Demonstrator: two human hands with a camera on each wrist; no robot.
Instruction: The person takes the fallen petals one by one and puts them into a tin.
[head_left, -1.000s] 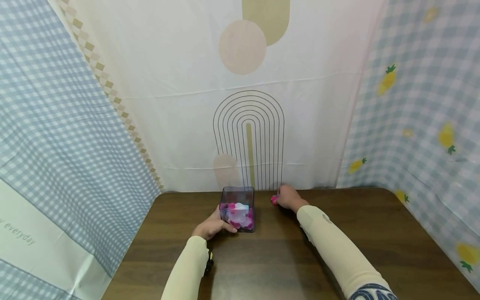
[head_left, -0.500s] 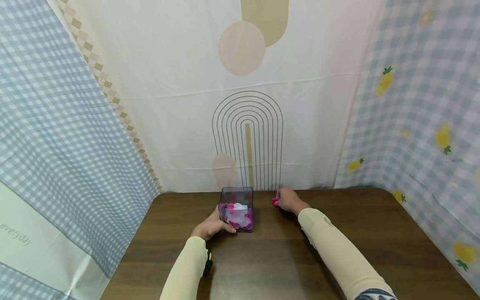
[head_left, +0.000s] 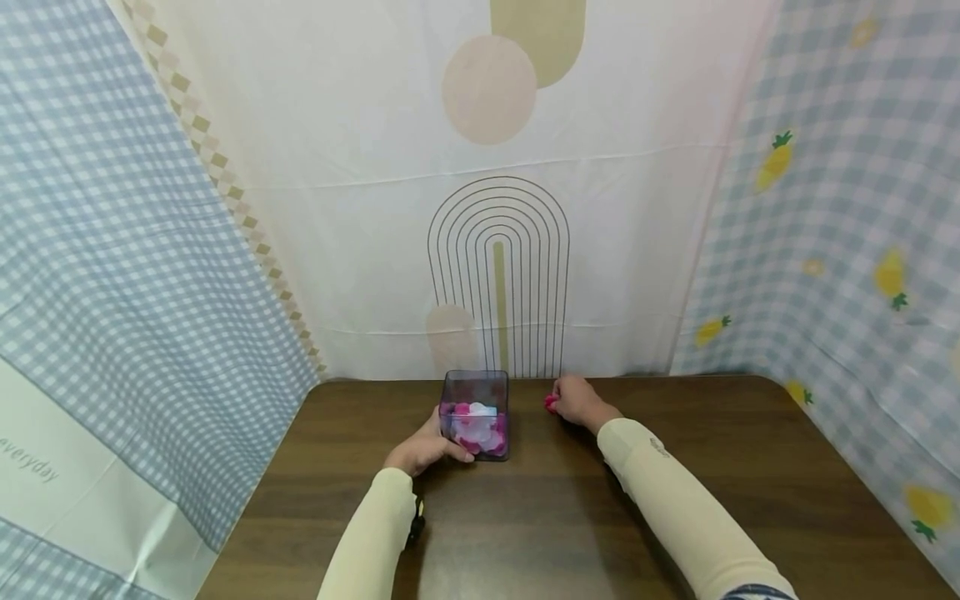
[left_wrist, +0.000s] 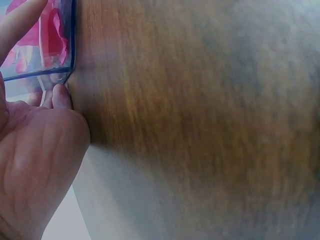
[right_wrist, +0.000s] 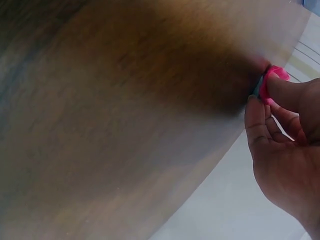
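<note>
Near the table's far edge stands a clear, smoky plastic box (head_left: 476, 388) holding pink, white and purple petal-like pieces (head_left: 478, 430). My left hand (head_left: 426, 448) grips it from the left side, thumb across the near face and the other fingers around the side. In the left wrist view, pink pieces (left_wrist: 47, 37) show through the box wall beside the palm. To the right of the box, my right hand (head_left: 579, 400) pinches a small, soft-looking bright pink piece (right_wrist: 276, 75) between thumb and fingers, close to the tabletop. A bit of teal shows beside the pink in the right wrist view.
The brown wooden table (head_left: 525, 533) ends at a white printed cloth (head_left: 615, 275) hanging right behind the box and the right hand. Checked cloths hang at the left (head_left: 187, 275) and at the right (head_left: 840, 217).
My right hand has drawn slightly nearer with the pink piece between its fingers. The left hand and the box stay in place; the head view shifts a little.
</note>
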